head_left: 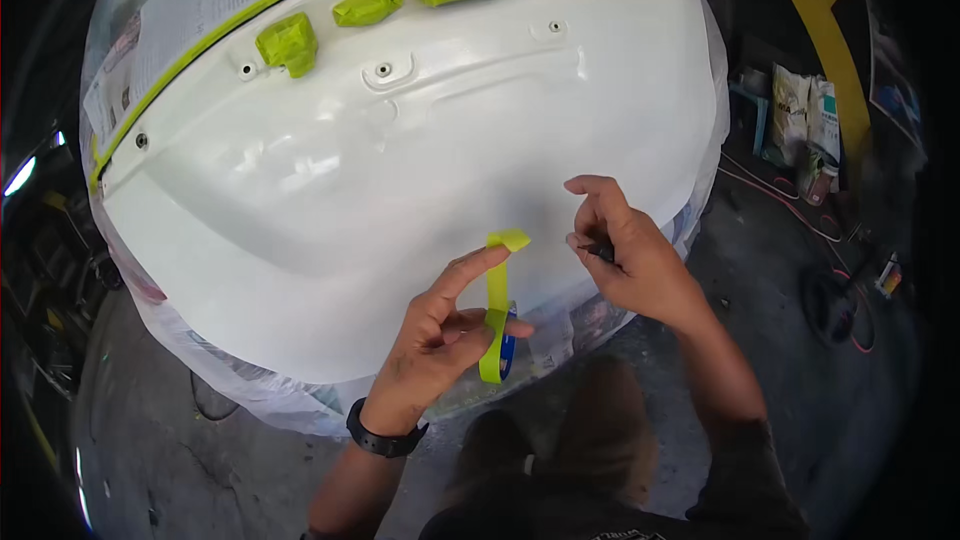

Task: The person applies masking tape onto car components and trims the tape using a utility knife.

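Left hand [435,340] closed on roll of yellow-green masking tape [495,345], fingers pinched thru and around it, held low in front of white body panel [400,200]. Free strip of tape [498,275] pulled up from roll, draped over raised index finger, end folded over near the top. Right hand [625,250] just beside strip end, thumb and fingers nearly shut on a small dark item [600,252], too small to ID; not touching tape. Black watch [380,437] on left wrist.

Panel resting on plastic sheeting and newspaper [190,0], edged w/ line of same green tape. Three taped-over patches [370,5] along upper edge, near bolt holes and dark clips.

Risks, as judged:
- Folded tip likely stuck to itself; strip end wasted or hard to peel apart.
- Loose strip hanging free, so prone to twist and stick to fingers or to roll.
- Sticky side picking up dust if dropped to concrete floor [780,410]; weak bond after.
- Right hand busy w/ dark item, so poor pinch on tape end; crooked lay or wrinkles probable.
- Dark item, if hard or sharp, able to scratch glossy white surface close below.
- Red cable [790,205] on floor at right: trip hazard.
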A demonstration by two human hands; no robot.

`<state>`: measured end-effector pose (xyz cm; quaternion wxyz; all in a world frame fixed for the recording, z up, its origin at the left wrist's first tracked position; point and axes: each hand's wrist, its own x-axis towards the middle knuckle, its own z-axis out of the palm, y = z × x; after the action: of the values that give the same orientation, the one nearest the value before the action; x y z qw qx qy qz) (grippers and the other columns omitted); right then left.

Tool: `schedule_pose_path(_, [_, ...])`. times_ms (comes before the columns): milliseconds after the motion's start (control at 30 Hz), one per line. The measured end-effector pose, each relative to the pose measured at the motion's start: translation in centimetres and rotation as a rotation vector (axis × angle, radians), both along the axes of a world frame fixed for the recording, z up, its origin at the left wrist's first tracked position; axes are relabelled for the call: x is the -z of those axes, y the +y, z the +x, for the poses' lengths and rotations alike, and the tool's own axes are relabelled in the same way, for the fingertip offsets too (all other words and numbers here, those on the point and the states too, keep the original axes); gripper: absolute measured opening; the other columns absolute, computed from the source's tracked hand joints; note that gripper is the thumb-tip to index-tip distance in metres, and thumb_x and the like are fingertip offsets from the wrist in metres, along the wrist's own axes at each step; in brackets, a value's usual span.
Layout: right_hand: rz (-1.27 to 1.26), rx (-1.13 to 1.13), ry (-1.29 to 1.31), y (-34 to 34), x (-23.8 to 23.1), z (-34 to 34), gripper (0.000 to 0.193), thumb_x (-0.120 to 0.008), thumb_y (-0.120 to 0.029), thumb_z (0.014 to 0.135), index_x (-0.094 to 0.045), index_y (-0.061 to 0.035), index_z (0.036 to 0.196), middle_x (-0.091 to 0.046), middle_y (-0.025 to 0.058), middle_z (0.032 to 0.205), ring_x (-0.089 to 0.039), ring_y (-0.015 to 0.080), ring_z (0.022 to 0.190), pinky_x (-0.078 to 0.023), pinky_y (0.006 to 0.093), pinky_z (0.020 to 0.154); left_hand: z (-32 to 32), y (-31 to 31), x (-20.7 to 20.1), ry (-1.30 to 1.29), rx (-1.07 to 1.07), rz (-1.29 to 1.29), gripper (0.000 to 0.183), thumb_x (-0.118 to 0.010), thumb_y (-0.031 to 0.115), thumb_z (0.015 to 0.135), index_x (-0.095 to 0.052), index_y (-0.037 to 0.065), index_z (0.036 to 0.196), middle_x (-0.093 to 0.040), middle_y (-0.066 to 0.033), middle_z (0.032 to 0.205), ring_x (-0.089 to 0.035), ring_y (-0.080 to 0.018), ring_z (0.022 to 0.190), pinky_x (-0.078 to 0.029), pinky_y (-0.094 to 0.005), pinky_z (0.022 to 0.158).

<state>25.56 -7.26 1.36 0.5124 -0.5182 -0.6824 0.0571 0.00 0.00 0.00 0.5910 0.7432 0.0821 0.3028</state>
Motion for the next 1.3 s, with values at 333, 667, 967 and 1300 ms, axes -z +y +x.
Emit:
schedule_pose_path(333, [-0.021,-0.182,0.232,1.2,-0.5,-2.3,0.042,-0.076,-0.004,0.091,-0.052,-0.0076,0.126,-0.055,0.0008,0.086,-0.053,0.0083,0.071,-0.045,0.0254,0.067,0.4,-1.1,-1.2,0.124,-0.026,-0.050,0.073,-0.053,-0.011,0.091,-0.036,0.011,0.158,-0.045,-0.0076,0.153,-0.074,-0.0191,0.097,-0.055,-0.0247,0.079])
schedule_pose_path(667, [0.064,-0.114,0.191,2.7,-2.3,0.0,0.012,-0.076,-0.007,0.091,-0.067,-0.0016,0.086,-0.060,0.0015,0.078,-0.052,0.0085,0.072,-0.043,0.0270,0.065,0.2,-0.5,1.1,0.061,-0.107,0.015,0.041,-0.055,-0.014,0.092,-0.051,0.007,0.127,-0.044,-0.0144,0.152,-0.075,-0.0244,0.097,-0.058,-0.0267,0.073])
schedule_pose_path(967, [0.170,0.218,-0.098,3.4,-2.4,0.5,0.045,-0.071,-0.006,0.094,-0.057,-0.0003,0.137,-0.057,0.0062,0.080,-0.055,0.0133,0.070,-0.048,0.0315,0.067,0.0,-1.5,0.4,0.024,-0.051,-0.069,0.059,-0.053,-0.015,0.091,-0.055,0.008,0.145,-0.055,-0.0094,0.143,-0.075,-0.0196,0.095,-0.059,-0.0249,0.075])
schedule_pose_path(1300, [-0.246,-0.016,-0.377,0.2,1.5,-2.6,0.074,-0.067,0.000,0.083,-0.034,0.0025,0.150,-0.067,0.0224,0.094,-0.069,0.0405,0.086,-0.054,0.0492,0.080,0.7,-2.2,-0.1,-0.005,-0.094,-0.174,0.077,-0.058,-0.018,0.085,-0.038,0.004,0.156,-0.039,-0.0152,0.160,-0.075,-0.0288,0.101,-0.062,-0.0299,0.074])
